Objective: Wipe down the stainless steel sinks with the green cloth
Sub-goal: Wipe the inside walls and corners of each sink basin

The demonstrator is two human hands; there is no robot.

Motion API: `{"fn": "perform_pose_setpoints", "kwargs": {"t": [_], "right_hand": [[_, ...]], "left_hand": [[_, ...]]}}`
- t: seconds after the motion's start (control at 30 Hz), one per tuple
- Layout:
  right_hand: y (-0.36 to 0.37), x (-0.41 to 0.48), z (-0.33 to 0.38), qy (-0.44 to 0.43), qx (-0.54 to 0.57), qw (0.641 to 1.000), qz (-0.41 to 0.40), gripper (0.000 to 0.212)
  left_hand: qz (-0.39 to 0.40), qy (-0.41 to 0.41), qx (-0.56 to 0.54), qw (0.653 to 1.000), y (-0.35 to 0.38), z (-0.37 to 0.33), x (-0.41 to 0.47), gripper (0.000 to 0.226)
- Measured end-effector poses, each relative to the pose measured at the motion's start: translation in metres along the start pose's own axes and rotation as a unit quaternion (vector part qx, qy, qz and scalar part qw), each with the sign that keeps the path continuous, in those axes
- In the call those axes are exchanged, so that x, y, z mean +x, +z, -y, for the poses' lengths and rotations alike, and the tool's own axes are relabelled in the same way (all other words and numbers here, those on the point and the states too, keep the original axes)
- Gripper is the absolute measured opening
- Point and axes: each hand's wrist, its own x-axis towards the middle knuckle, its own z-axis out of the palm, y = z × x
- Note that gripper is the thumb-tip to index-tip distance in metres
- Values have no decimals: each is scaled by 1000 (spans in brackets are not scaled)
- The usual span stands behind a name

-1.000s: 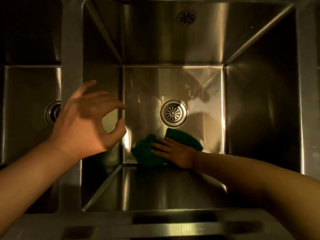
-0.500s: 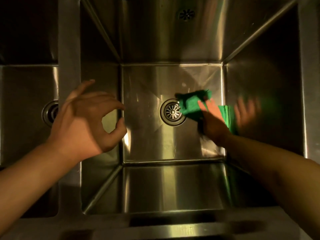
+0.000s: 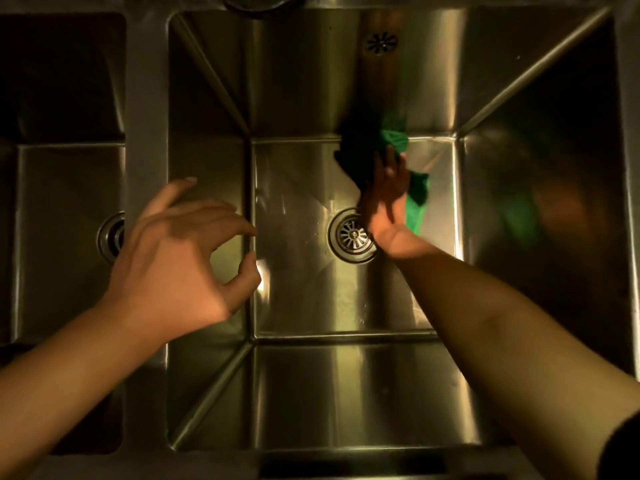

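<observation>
I look straight down into a deep stainless steel sink (image 3: pixel 304 306) with a round drain (image 3: pixel 353 235) in its floor. My right hand (image 3: pixel 386 199) presses the green cloth (image 3: pixel 414 202) flat on the floor near the back wall, just beyond the drain. Part of the cloth is dark in shadow to the left of my fingers. My left hand (image 3: pixel 183 258) hovers over the divider (image 3: pixel 147 133) between the two basins, fingers curled and apart, holding nothing. A second sink (image 3: pixel 65 237) lies to the left with its own drain (image 3: pixel 112 237).
An overflow hole (image 3: pixel 382 43) sits high on the back wall of the main sink. A round dark fitting (image 3: pixel 258 3) shows at the top edge. The steel front rim (image 3: pixel 346 465) runs along the bottom. The right wall reflects the green cloth.
My right hand swept the cloth from the near edge of the sink floor, across to the right of the drain, then up to the back edge. My left hand stayed in place.
</observation>
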Motion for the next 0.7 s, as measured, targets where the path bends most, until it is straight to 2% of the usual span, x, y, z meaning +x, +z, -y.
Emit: {"fn": "perform_pose_setpoints", "kwargs": {"t": [0.1,0.23,0.33,0.47,0.57,0.7], "right_hand": [[21,1,35,-31,-8,999,36,69],[49,-22,80,-132,-14,986,100,76],[66,-48,104,-211,-37,964,158,76],[74,-99,101,-299,-83,926,216,72],[68,-142,75,-387,-45,882,265,67],[47,-178,12,-510,-70,792,328,76]], "left_hand": [[4,-5,9,1000,-1,-2,1,30],[11,-12,16,1000,-2,-2,1,31],[9,-13,12,1000,-2,-3,0,28],[-5,-2,0,1000,-3,-4,1,23],[-8,-4,-7,1000,-5,-4,2,23],[-4,-5,-14,1000,-6,-5,0,21]]}}
